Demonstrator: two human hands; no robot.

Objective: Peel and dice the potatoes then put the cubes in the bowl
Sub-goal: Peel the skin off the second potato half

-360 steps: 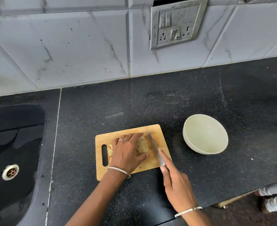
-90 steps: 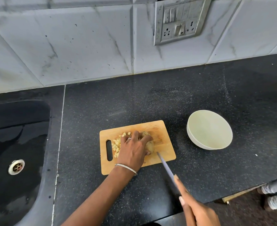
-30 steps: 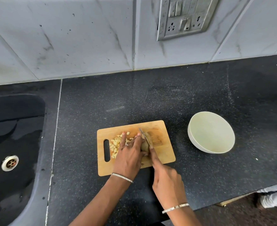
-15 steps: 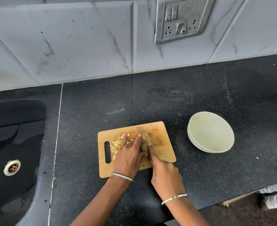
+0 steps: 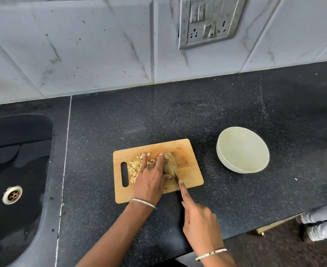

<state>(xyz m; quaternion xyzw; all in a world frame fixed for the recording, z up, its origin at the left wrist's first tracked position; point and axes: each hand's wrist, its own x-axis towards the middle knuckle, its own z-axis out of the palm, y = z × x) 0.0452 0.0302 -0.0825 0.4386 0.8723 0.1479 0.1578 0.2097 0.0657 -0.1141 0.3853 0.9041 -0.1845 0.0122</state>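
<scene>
- Three seconds ago the knife (image 5: 176, 175) was held off the cutting board (image 5: 189, 151). It now stands in the potato (image 5: 168, 165), its blade running along the potato's right side.
- Twelve seconds ago the board showed only a few pieces. A pile of potato cubes (image 5: 135, 166) now lies by the handle slot, left of the potato.
- The left hand (image 5: 150, 180) arches over the potato, fingers curled onto its top and thumb against its near end, pinning it to the board.
- The right hand (image 5: 199, 218) is closed round the knife handle, index finger stretched forward along the blade's back.
- The pale bowl (image 5: 222, 160) stands on the black counter (image 5: 226, 105), right of the board and apart from it.
- The knife handle is hidden inside the right fist, and the blade, seen edge-on, is hard to make out.
- The left fingers cover some of the cubes.
- The sink (image 5: 14, 170) is cut off at the left edge.
</scene>
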